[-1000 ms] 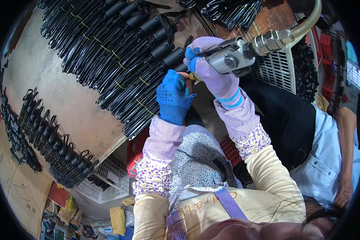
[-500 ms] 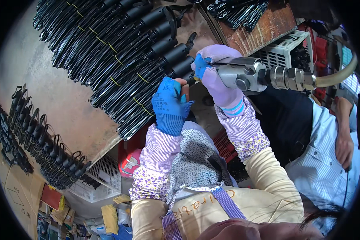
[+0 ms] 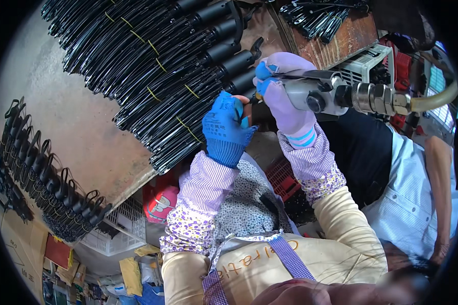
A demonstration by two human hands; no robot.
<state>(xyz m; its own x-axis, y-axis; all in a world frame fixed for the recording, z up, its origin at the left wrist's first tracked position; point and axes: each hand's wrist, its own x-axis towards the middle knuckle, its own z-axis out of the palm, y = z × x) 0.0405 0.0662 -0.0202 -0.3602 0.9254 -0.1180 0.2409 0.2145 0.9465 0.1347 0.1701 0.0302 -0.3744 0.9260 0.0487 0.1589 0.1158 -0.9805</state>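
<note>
My left hand (image 3: 225,129), in a blue glove with bare fingertips, is closed at the near edge of the table, beside the umbrella frames. What it pinches is hidden by its fingers. My right hand (image 3: 287,99), in a lilac glove with blue fingertips, is wrapped round a silver air-powered tool (image 3: 306,94). The tool's front end points at my left fingertips, a small gap or contact there being too dark to tell. Black umbrella frames (image 3: 152,76) with thick black handles (image 3: 234,62) lie side by side in bundles tied with yellow bands.
A pale air hose (image 3: 435,100) runs right from the tool. More frames (image 3: 320,21) lie on a wooden board (image 3: 341,43) above a white crate (image 3: 364,63). Strapped black handles (image 3: 51,175) line the table's left. A co-worker in a light blue shirt (image 3: 404,193) sits close right.
Both my hands and the tool have shifted slightly right in the picture, staying close together. The co-worker's hand has moved lower. The frames remain laid out as before.
</note>
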